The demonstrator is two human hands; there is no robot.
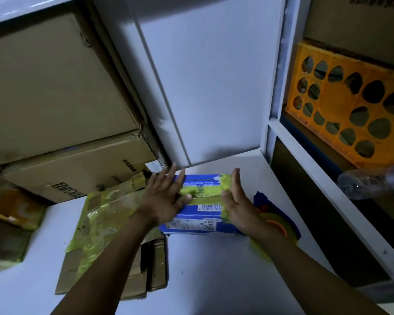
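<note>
In the head view, a blue box [203, 215] lay flat on the white tabletop [214, 269], close to the back corner where an upright white panel [214, 76] met the surface. Bands of yellow-green tape crossed its top, and a barcode label faced up. The left hand [164, 196] rested on the left part of the box's top, palm down, its fingers straight and spread wide. The right hand [237, 201] stood on edge against the box's right end, fingers straight and held together, thumb on the top face. Neither hand curled around the box; it sat between them.

Just left of the box, partly under the left forearm, lay a flattened piece of cardboard [105, 223] with the same yellow-green tape. Behind that, brown cardboard cartons [55, 98] were stacked against the panel. A blue and yellow packet [275, 219] lay under the right wrist, touching the box's right side. Farther right, beyond a white frame, an orange crate [346, 105] with round holes leaned on a shelf, and a clear plastic bottle [373, 180] lay below it.
</note>
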